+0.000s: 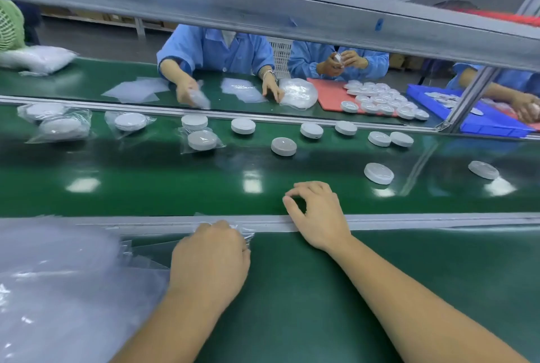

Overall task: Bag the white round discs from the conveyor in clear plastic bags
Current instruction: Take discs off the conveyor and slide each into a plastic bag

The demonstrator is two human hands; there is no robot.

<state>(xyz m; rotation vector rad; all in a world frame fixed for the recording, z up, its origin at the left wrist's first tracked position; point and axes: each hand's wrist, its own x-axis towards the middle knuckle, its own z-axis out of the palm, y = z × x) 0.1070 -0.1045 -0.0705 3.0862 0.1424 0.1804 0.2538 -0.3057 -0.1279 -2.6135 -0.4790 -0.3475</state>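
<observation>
care with the bag mouth counts here: it likely wants spreading open before a disc is fetched. left hand (210, 257) grips a crumpled clear plastic bag (244, 232) at the grey metal rail (438, 221). right hand (317, 213) rests across that rail, fingers loosely curled, holding nothing. nearest white round disc (378, 173) lies beyond the rail on the green conveyor belt (146, 187), apart from both hands.

I log thirteen white discs (283, 146) on the conveyor belt (146, 187), at least four of them in clear bags (62, 128). Across it, three blue-coated workers (216, 49), one blue tray (491, 125).
</observation>
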